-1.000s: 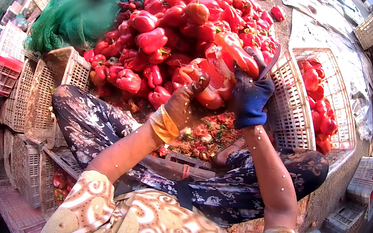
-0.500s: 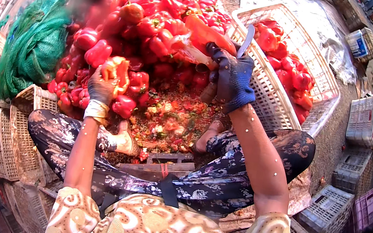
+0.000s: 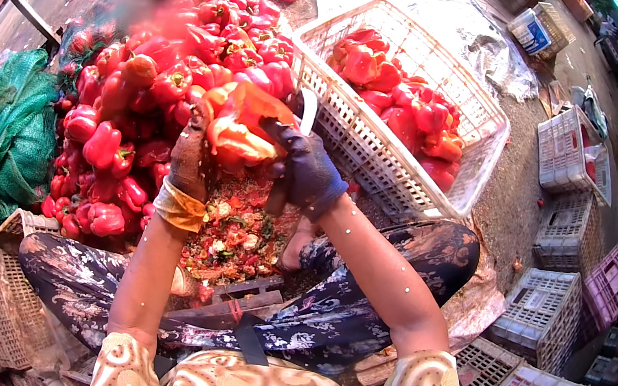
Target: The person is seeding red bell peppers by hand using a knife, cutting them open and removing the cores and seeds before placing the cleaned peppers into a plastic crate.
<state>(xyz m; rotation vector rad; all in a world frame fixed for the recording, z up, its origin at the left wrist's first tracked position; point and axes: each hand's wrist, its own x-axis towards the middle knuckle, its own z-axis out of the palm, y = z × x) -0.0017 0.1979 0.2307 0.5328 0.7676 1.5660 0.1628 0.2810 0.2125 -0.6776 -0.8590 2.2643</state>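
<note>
My left hand [image 3: 191, 157], in a dark glove with a light band at the wrist, is closed around the left side of cut-open red bell pepper pieces [image 3: 242, 138]. Opposite it, my right hand [image 3: 311, 173] wears a dark blue glove and grips a knife [image 3: 307, 112], its pale curved blade pointing up. The right fingers also touch the pepper pieces; whether they are one pepper or two I cannot tell. Just beyond both hands rises a large pile of whole red bell peppers [image 3: 171, 82]. Pepper scraps and seeds [image 3: 231, 237] cover the ground between my feet.
A white plastic crate [image 3: 378, 176] holding opened red peppers stands right of the pile. Green netting [image 3: 11, 140] is bunched at the left. Several more crates [image 3: 536, 312] line the right side. Behind the crate lies a pale sheet [image 3: 439, 17].
My hands have come together: the right moved in leftward with its pepper piece and the knife, meeting the opened pepper at the left hand. The whole view has also shifted.
</note>
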